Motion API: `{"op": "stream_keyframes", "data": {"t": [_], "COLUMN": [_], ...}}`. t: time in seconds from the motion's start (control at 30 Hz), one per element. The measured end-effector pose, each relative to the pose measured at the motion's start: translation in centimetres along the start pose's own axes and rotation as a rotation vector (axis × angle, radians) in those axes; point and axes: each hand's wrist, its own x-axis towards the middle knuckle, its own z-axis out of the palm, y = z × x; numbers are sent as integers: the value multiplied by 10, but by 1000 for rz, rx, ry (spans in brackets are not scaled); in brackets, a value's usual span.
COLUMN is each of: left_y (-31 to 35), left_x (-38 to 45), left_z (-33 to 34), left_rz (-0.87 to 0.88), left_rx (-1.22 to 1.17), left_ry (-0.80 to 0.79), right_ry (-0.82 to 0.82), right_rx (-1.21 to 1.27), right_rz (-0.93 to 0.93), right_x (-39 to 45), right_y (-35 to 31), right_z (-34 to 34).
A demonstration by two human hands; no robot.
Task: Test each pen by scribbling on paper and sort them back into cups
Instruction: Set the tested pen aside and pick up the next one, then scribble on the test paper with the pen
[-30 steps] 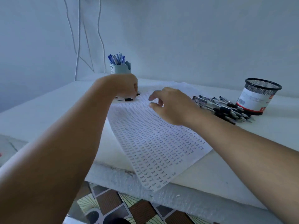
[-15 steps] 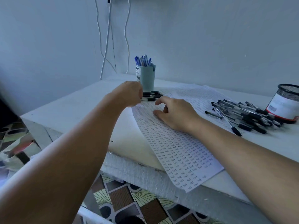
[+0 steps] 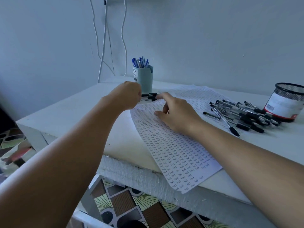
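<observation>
**Both hands at the far end of the scribble sheet**

The left hand (image 3: 127,96) sits at the centre of the frame, seen from the back with its fingers curled under. It reaches toward a small cluster of black-capped pens (image 3: 150,96) lying just in front of the grey-blue cup (image 3: 144,79). Whether it grasps one of them cannot be told, since the fingers are hidden behind the knuckles.

The right hand (image 3: 176,112) rests on the paper (image 3: 177,150) just right of centre. Its fingers are loosely bent, the forefinger stretched toward the same cluster of pens, the thumb on the sheet. It holds nothing.

The paper, covered in rows of small scribbled marks, runs from the middle of the frame down toward the lower right, its near corner hanging over the edge of the white table (image 3: 65,111).

The grey-blue cup stands above centre, filled with blue-capped pens (image 3: 140,62). At the right edge of the frame stands a black mesh cup (image 3: 286,102) with a white label. Beside it, to its left, a loose pile of black pens (image 3: 241,114) lies on the table, partly on the paper.

White cables (image 3: 102,46) hang down the wall in the upper left. Patterned floor tiles (image 3: 131,204) show along the bottom.
</observation>
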Motion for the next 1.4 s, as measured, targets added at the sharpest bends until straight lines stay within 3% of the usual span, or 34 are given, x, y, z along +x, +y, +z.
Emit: {"op": "stream_keyframes", "data": {"t": [0.1,0.2,0.5,0.7,0.8,0.9,1.07,1.23,1.4], "left_y": [19,45,102,114,122,136,156,161,158], "left_x": [0,-3,-11,-1,0,-4,-7,0,5], "left_z": [-22,-43,-62,-53,-41,-31,-25,-20,-25], "left_rz": [11,77,41,-27,0,73,127,208,167], "left_rx": [-91,-235,-853,-1222,-1086,-693,-459,-17,16], "left_ry": [30,-71,-377,-452,-554,-608,-710,-744,-761], "right_ry": [146,302,266,387,416,459,546,565,514], "right_rx": [-71,-123,-78,-7,75,223,448,925,1393], "right_rz": [-58,-76,-115,120,257,338,270,277,513], "right_x": [0,0,-30,-52,-63,-70,-74,-64,-65], "right_y": [4,8,35,44,41,40,35,28,35], "right_z": [0,-3,-33,-59,-75,-85,-89,-93,-84]}}
